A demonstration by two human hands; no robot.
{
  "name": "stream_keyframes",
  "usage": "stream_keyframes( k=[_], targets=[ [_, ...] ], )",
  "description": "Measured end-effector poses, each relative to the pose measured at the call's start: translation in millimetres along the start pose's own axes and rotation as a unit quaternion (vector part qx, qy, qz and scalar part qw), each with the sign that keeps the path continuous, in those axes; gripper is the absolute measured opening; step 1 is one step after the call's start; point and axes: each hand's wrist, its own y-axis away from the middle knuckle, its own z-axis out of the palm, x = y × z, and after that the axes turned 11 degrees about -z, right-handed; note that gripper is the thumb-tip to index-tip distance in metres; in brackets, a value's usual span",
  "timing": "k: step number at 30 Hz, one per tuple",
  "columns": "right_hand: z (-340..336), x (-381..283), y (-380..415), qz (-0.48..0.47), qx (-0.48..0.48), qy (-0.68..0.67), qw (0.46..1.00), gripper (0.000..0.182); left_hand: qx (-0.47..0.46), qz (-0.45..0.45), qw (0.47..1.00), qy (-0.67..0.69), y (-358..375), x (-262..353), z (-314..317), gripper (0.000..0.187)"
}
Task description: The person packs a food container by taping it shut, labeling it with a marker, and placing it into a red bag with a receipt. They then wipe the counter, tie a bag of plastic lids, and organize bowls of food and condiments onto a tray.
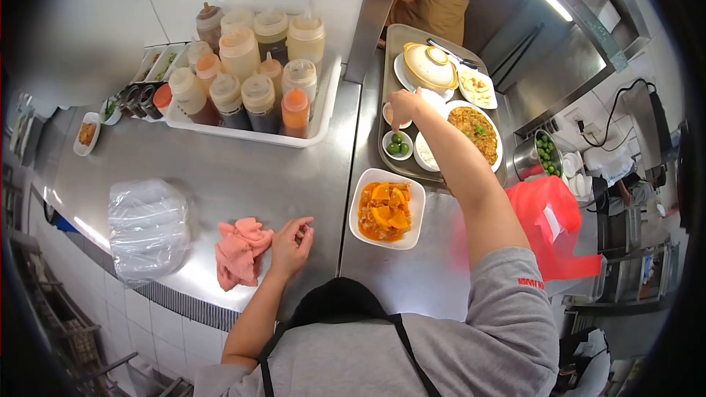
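My right hand (404, 107) reaches over the grey serving tray (395, 43). Its fingers point down and close on the edge of a small white dish (386, 113), which the hand partly covers. Just below them sits a small bowl of green citrus fruits (397, 145). My left hand (292, 245) rests on the steel counter with fingers loosely curled and apart, holding nothing, beside a crumpled pink cloth (240, 253). Between me and the tray stands a square white bowl of orange, saucy food (384, 209).
The tray also carries a lidded pot (430, 68), a plate of brown food (474, 132) and a white rice bowl (424, 153). Squeeze bottles fill a white bin (323, 129). A plastic-wrapped bundle (147, 231) and red bag (544, 220) lie nearby. Another person (441, 0) stands beyond.
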Motion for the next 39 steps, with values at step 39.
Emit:
stream_keyframes(
  k=[39],
  targets=[
    [-21.5,85.5,173.4,-0.015,0.199,-0.136,0.970,0.063,-0.143,0.045,0.962,-0.230,-259.4,107.2,205.2,0.068]
  ],
)
